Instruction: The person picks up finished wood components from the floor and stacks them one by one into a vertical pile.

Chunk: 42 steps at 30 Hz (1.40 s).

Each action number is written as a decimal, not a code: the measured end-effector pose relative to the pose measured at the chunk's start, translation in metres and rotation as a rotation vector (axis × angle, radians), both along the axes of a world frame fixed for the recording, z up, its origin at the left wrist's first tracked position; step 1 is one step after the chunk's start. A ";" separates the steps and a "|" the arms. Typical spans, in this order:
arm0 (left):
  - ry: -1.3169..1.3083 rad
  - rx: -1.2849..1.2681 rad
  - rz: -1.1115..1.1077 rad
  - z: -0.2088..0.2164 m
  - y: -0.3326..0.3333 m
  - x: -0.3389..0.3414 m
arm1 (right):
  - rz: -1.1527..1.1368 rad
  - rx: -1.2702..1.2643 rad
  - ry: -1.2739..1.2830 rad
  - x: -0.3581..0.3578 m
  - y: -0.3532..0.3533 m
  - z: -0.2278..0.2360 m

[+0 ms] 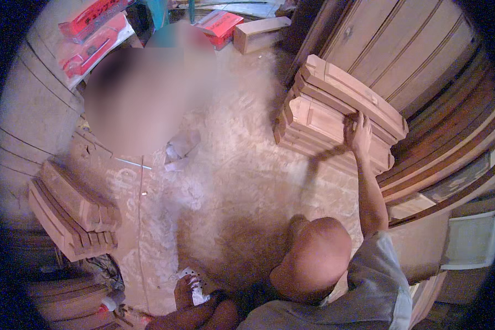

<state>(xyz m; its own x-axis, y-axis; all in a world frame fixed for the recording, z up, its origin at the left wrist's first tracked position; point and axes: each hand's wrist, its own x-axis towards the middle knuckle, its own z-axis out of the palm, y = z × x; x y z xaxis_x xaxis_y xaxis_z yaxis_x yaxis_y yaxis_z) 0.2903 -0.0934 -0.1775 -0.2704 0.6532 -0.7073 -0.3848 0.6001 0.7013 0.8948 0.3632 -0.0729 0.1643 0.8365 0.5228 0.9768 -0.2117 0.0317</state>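
My right arm reaches out to a stack of pale, shaped wooden pieces with angled ends, at the far right. My right hand is closed over the edge of one piece near the stack's right part; the thumb is partly in shadow. Low in the view, by my body, my left hand holds a white sheet with dark round spots, bent between the fingers. Its exact kind is unclear. My bare knee is raised between the two hands.
A second stack of wooden pieces lies at the left. Dust covers the floor. Red boxes and a wooden block stand at the back. Grooved boards lean at right. A blurred person occupies the upper left.
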 end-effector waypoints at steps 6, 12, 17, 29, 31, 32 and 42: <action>-0.023 -0.102 0.055 -0.003 0.008 -0.005 | 0.096 0.051 0.094 -0.007 -0.006 0.007; -0.043 -0.173 0.134 -0.003 0.012 -0.007 | 0.020 -0.152 0.151 -0.004 0.003 0.014; 0.050 -0.102 0.012 -0.035 0.003 -0.040 | 0.024 -0.104 -0.016 -0.008 -0.003 0.010; -0.084 0.070 0.466 -0.049 -0.023 -0.081 | 0.520 -0.431 0.171 -0.121 0.027 0.047; 0.042 0.078 0.334 -0.067 -0.045 -0.078 | 0.513 -0.429 0.201 -0.132 0.021 0.039; 0.175 0.105 0.206 -0.081 -0.058 -0.076 | 0.421 -0.271 0.289 -0.137 0.011 0.032; -0.146 -0.107 0.356 -0.046 -0.069 -0.048 | -0.429 0.023 0.443 -0.055 -0.068 -0.066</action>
<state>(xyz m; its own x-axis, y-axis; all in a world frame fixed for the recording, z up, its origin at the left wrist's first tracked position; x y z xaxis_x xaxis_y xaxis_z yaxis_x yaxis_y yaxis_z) 0.2423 -0.1626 -0.2232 -0.3579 0.4574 -0.8140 -0.6729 0.4781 0.5645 0.8401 0.2951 -0.1392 0.6894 0.6370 0.3449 0.7236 -0.5843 -0.3673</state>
